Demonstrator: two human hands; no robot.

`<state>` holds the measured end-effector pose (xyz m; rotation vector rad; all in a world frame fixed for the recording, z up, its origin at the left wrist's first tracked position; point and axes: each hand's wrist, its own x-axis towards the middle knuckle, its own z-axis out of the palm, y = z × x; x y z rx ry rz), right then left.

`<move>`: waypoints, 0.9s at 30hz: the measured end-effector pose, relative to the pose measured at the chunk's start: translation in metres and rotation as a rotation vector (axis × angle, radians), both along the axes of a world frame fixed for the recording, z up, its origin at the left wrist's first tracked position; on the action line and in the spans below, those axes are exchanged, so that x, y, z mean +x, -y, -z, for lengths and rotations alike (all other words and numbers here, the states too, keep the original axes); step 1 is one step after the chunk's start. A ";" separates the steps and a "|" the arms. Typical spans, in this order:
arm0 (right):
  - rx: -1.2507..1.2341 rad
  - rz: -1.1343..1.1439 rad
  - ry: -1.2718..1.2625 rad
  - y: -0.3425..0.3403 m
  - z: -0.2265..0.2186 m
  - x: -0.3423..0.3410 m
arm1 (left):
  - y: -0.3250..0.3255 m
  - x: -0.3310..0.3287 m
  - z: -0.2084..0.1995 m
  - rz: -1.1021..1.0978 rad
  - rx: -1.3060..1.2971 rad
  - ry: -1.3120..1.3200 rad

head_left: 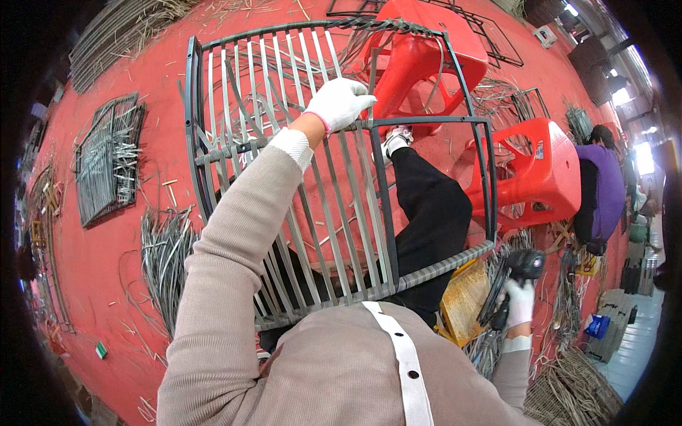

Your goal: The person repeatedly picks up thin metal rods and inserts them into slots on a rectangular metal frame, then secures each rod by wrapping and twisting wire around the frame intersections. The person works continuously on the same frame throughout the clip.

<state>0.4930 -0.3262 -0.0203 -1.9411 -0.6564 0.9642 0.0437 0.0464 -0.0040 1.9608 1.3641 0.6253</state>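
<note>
In front of me a dark metal frame (386,206) leans across my lap, strung with rows of flat grey strips (334,188). My left hand (339,105), in a white glove, is closed at the frame's middle crossbar, its fingers pinched at an upright grey strip (373,67). The fingertips are partly hidden. Low on the right, my gloved right hand (519,304) is wrapped round the handle of a black pistol-grip tool (524,265). That tool is beside a yellow-edged wooden stool (465,302), apart from the frame.
Two red plastic stools (543,170) lie or stand beyond the frame. Bundles of grey strips (167,259) lie on the red floor (156,298). A finished-looking woven panel (110,160) is at left. Another person (604,188) in purple bends over at right.
</note>
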 end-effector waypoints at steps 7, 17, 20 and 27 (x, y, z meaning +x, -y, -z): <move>-0.394 0.168 0.682 0.070 0.195 0.009 | 0.033 -0.007 -0.007 -0.001 0.249 -0.146; 0.632 -0.307 0.855 -0.226 -0.008 -0.101 | -0.133 -0.061 -0.043 -0.223 0.564 -0.428; 0.740 -0.724 0.518 -0.320 -0.048 -0.181 | -0.178 -0.051 -0.024 -0.239 0.471 -0.403; 0.064 -1.875 -0.234 -0.357 -0.047 -0.200 | -0.250 -0.064 -0.023 -0.321 -0.067 -0.158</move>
